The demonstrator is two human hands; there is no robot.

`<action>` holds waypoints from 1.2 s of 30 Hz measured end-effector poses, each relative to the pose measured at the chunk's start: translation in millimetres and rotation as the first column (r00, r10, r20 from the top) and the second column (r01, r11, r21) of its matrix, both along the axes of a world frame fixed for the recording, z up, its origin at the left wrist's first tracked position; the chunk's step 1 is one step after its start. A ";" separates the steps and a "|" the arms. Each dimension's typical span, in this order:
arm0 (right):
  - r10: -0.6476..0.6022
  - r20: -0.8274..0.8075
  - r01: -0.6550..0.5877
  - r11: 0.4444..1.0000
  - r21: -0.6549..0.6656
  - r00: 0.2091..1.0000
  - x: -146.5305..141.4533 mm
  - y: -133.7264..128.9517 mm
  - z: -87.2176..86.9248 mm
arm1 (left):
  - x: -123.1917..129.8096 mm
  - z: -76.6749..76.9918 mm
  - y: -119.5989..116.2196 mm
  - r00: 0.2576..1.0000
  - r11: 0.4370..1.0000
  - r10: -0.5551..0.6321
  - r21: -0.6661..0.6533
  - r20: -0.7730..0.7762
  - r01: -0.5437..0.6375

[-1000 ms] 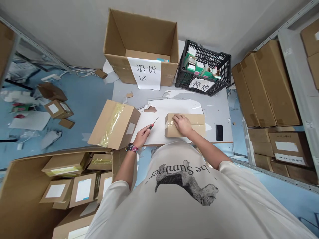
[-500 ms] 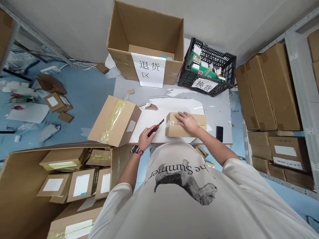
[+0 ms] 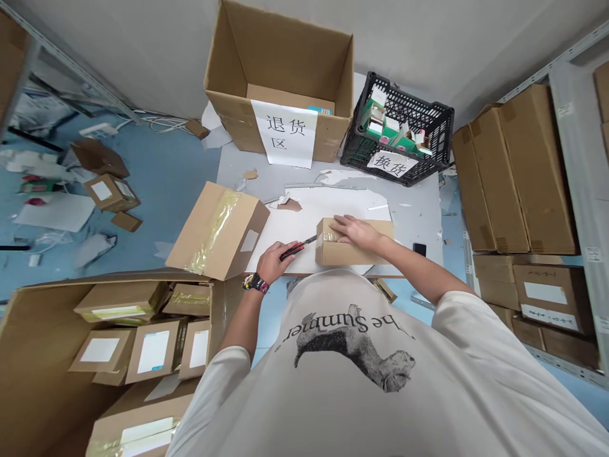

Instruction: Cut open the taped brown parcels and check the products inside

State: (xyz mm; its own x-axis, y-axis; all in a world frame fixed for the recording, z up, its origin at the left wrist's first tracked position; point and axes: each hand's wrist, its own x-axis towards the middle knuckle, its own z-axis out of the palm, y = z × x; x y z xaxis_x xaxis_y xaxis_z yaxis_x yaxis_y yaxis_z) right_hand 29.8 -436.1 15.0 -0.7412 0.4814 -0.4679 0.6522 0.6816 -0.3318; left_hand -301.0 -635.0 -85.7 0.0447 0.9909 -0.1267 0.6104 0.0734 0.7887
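My left hand (image 3: 272, 261), with a watch on its wrist, is closed around a red and black utility knife (image 3: 299, 249). The blade points right, its tip at the left end of a small taped cardboard box (image 3: 349, 255). On top of this box lies my right hand (image 3: 358, 233), palm down, fingers stretched out near the taped end. The box rests at the front of the white table (image 3: 285, 219). Left of my left hand is a larger taped carton (image 3: 214, 228), tilted at the table's edge.
An open carton (image 3: 328, 136) and a black crate (image 3: 431, 143) of small boxes stand at the back. A phone (image 3: 419, 249) lies by my right forearm. A big carton (image 3: 42, 317) holding parcels is at lower left. Shelves with cartons (image 3: 537, 171) line the right.
My left hand has turned slightly, and the knife tip has moved right and down to the small box's end. My right hand has shifted slightly left on the box, and my right forearm now partly covers the phone.
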 end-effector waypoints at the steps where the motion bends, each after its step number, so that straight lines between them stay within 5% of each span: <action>1: 0.000 -0.012 0.000 1.000 -0.023 1.000 6.3 1.9 0.3 | -1.3 -0.7 -1.0 1.000 1.000 0.000 -0.003 -0.002 0.000; 8: 0.027 0.011 -0.027 0.999 -0.036 1.000 23.2 11.4 -2.8 | 1.4 -1.8 -2.9 0.999 1.000 0.008 0.001 0.035 -0.008; 16: 0.055 0.017 -0.055 0.998 -0.018 0.998 24.1 8.1 -5.8 | 2.4 2.9 4.7 0.993 0.993 -0.118 0.003 0.012 0.118; 23: 0.058 -0.040 -0.057 0.998 0.029 0.998 35.1 6.5 -28.0 | 11.6 12.4 17.3 0.977 0.982 -0.185 0.003 -0.106 0.187; 26: 0.128 -0.093 -0.120 0.989 0.087 0.987 43.4 6.3 -44.2 | 16.6 21.5 16.8 0.960 0.985 -0.170 -0.063 -0.223 0.160; 30: 0.198 -0.201 -0.171 0.975 0.143 0.959 55.4 5.9 -61.1 | 7.2 30.7 14.6 0.924 0.993 -0.024 -0.117 -0.381 -0.023; 36: 0.080 -0.265 -0.080 0.997 0.007 0.961 58.7 9.7 -61.3 | 6.8 27.1 21.8 0.942 0.998 0.049 -0.020 -0.332 -0.059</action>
State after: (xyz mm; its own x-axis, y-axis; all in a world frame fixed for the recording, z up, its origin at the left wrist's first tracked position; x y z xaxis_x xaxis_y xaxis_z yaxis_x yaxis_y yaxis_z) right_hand 88.5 -426.5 -46.3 -0.8748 0.4141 -0.2513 0.4840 0.7264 -0.4878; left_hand -294.2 -613.2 -58.7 -0.0584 0.9863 -0.1541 0.8310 0.1335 0.5400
